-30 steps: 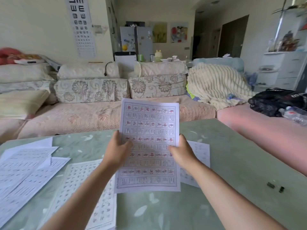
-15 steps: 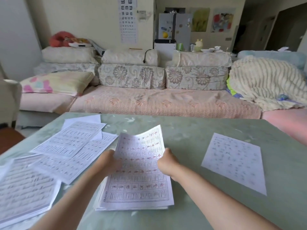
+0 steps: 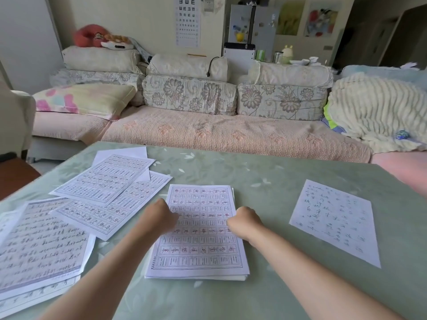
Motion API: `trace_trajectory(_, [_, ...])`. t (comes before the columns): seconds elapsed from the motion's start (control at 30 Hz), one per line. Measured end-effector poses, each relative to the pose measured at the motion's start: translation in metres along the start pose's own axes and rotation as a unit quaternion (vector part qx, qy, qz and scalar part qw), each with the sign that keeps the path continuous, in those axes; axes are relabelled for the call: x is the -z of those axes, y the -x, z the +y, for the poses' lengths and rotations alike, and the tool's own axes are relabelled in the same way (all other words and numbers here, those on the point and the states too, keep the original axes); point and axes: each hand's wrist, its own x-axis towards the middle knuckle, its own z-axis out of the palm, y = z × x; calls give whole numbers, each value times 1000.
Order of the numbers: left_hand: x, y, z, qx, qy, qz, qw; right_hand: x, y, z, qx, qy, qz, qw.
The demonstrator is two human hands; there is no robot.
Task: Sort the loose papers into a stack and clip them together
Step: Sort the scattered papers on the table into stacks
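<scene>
One rectangular stack point(image 3: 201, 250) of thin printed paper.

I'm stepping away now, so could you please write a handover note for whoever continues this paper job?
The left hand and right hand both rest curled on the stack; whether they grip it is unclear.
The stack, partly built, lies in the middle of the table, roughly squared.
To do: add the overlapping loose sheets on the left and the single sheet on the right, then clip.
No clip in view.

Eye chart point(image 3: 187, 21) — rows of tumbling E's
</scene>
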Motion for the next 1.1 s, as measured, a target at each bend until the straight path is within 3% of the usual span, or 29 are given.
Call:
trace_trajectory(0.17, [5, 12, 17, -32, -29, 32, 999, 30, 2, 18, 33, 21, 2, 999])
trace_trajectory(0.3, [-1, 20, 61, -141, 47, 101, 984, 76, 0, 62, 46, 52, 63, 996])
trace_trajectory(0.4, [-26, 28, 112, -201, 111, 52, 972, 110, -4, 109, 28, 69, 94, 993])
trace_trajectory(0.53, [-66, 44, 190, -247, 92, -60, 963, 145, -4, 168, 20, 145, 104, 984])
trace_trajectory(0.7, [-118, 57, 258, -238, 41, -121, 963, 171, 0, 228, -1, 202, 64, 977])
trace_trajectory(0.83, [-144, 75, 295, -239, 7, -100, 966, 176, 0, 256, -3, 194, 37, 980])
trace_trajectory(0.97, [-150, 73, 316, -174, 51, -86, 980, 175, -4, 265, 26, 190, 84, 978])
trace_trajectory(1.1, [-142, 63, 326, -79, 162, -144, 973, 175, -7, 271, 39, 187, 103, 976])
